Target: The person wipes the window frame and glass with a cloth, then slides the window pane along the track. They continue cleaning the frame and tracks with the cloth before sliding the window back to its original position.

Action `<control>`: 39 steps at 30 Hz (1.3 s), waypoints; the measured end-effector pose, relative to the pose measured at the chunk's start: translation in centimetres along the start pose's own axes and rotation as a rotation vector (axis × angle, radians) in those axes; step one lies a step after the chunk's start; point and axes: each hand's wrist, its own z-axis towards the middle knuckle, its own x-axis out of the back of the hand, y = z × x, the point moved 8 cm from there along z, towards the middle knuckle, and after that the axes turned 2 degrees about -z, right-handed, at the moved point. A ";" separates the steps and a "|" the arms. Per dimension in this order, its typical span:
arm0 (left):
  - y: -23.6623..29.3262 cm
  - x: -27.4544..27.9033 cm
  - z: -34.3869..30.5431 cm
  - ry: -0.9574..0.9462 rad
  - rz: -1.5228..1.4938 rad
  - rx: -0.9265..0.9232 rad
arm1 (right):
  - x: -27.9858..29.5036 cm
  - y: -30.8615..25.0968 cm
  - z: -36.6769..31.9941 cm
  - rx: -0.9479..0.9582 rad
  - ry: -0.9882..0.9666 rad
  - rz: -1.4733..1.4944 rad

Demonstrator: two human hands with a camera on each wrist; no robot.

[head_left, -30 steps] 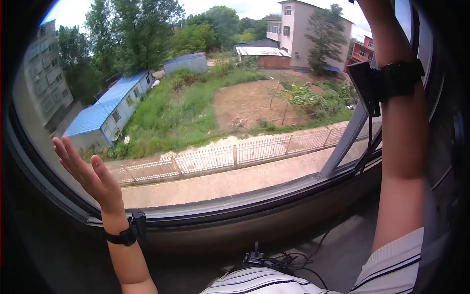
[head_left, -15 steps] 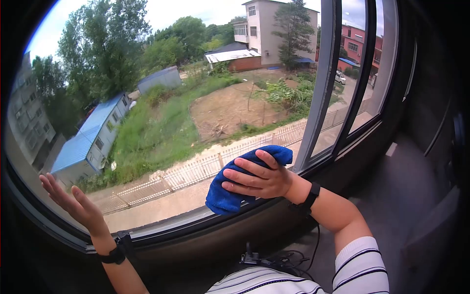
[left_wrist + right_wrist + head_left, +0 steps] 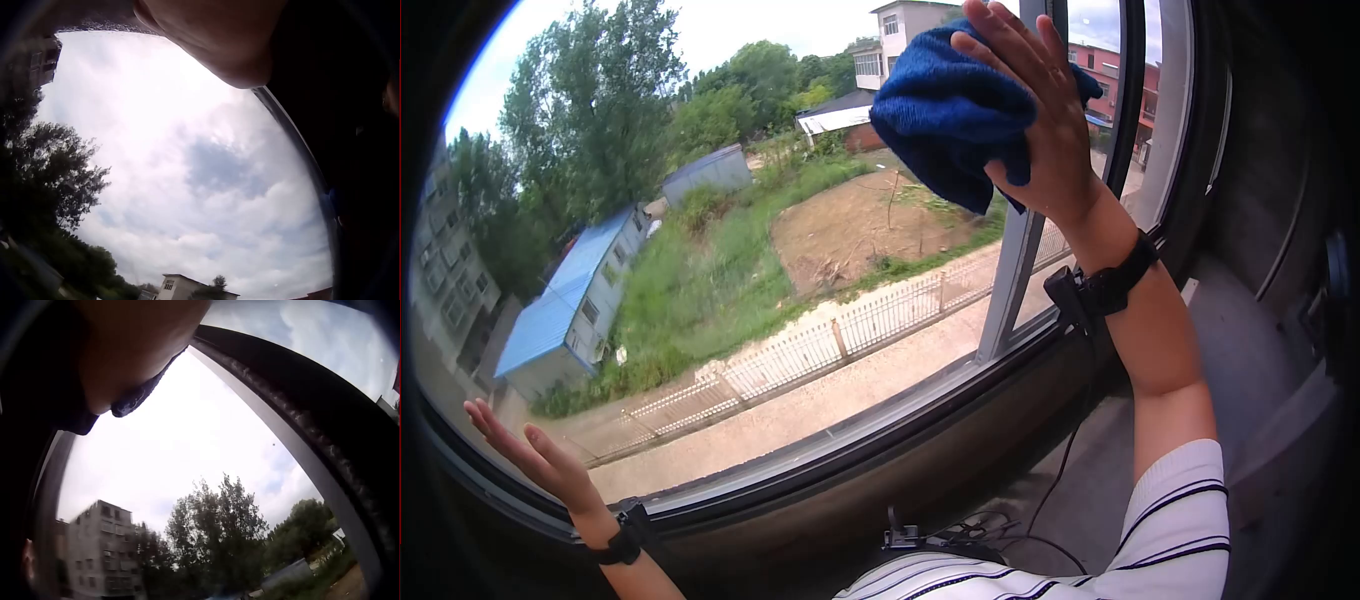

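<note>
In the head view, my right hand (image 3: 1045, 130) lies flat with fingers straight, pressing a blue cloth (image 3: 950, 105) at the upper part of the window, beside its upright frame bar (image 3: 1010, 270). Much of the cloth bulges out to the left of the palm, and a corner shows past the fingers on the right. The right wrist view has only a dark edge of the cloth (image 3: 134, 400) below the hand. At the lower left of the window, my left hand (image 3: 535, 460) is raised with its fingers extended, holding nothing. Its wrist view shows mostly sky.
The window's lower frame (image 3: 800, 450) runs across below both hands. Black cables (image 3: 990, 530) lie near the body, and one lead (image 3: 1060, 470) hangs from the right wrist camera (image 3: 1075, 295). Beyond the glass are a fence (image 3: 835, 340), trees and buildings.
My right hand went from high out of view down to the lower pane with the cloth, then back up along the upright bar. The head view turned right; the left hand stays raised.
</note>
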 end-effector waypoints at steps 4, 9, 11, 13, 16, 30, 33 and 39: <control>0.1 0.1 0.0 0.000 -0.036 0.027 | 1.6 7.5 7.9 -0.122 0.231 -0.126; 0.0 -0.1 -0.1 0.005 -0.052 0.014 | 1.7 10.3 10.2 -0.091 0.489 -0.050; 0.1 0.0 0.0 -0.001 -0.049 0.017 | 1.0 5.8 8.3 0.035 0.498 -0.091; 0.3 0.1 0.1 -0.034 0.003 0.005 | -3.6 4.3 2.5 -0.318 0.015 0.371; -0.6 -0.1 -0.4 -0.029 -0.035 0.047 | -2.6 -8.1 -1.8 0.009 0.035 0.183; -0.9 -0.3 -0.7 -0.023 -0.045 0.062 | -0.1 -1.4 -4.1 0.269 -0.119 0.006; -0.8 -0.3 -0.6 -0.013 -0.053 0.069 | 1.8 10.2 3.2 0.032 0.254 -0.145; -0.2 -0.1 -0.4 -0.027 0.008 0.008 | 2.6 11.7 6.7 -0.251 0.508 -0.065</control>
